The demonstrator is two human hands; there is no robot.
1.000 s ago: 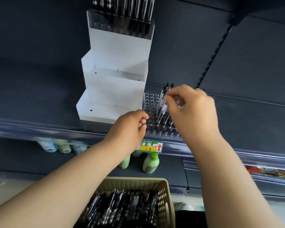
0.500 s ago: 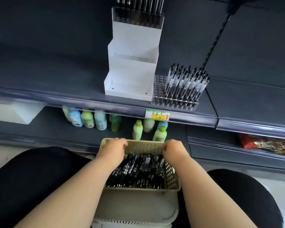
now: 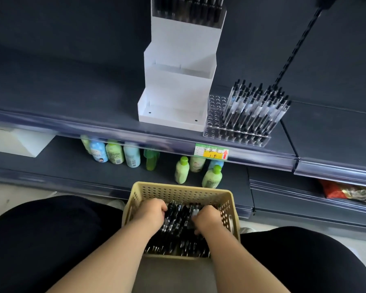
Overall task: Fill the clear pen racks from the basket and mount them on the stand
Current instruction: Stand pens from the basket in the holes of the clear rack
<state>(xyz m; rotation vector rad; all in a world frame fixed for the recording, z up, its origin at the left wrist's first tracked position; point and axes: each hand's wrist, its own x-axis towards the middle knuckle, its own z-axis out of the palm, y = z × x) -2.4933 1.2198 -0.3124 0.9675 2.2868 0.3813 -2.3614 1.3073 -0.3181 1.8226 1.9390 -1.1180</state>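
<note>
A beige perforated basket (image 3: 178, 192) sits between my knees, full of black pens (image 3: 178, 220). Both hands are down inside it: my left hand (image 3: 151, 210) curls its fingers into the pile at the left, and my right hand (image 3: 207, 217) curls around pens at the right. On the shelf above stands a clear pen rack (image 3: 237, 123), its right side packed with upright pens and its left columns of holes empty. Beside it rises the white stepped stand (image 3: 178, 81), with a filled rack (image 3: 188, 11) mounted on its top step and the two lower steps bare.
The dark shelf's edge (image 3: 114, 132) carries a green and yellow price tag (image 3: 211, 152). Several small lotion bottles (image 3: 114, 153) stand on the lower shelf behind the basket. Red packets (image 3: 347, 192) lie at the lower right. My knees flank the basket.
Both hands left the clear rack on the shelf, came down to the basket's far rim, and have now dug into the pens. My view has tilted downward.
</note>
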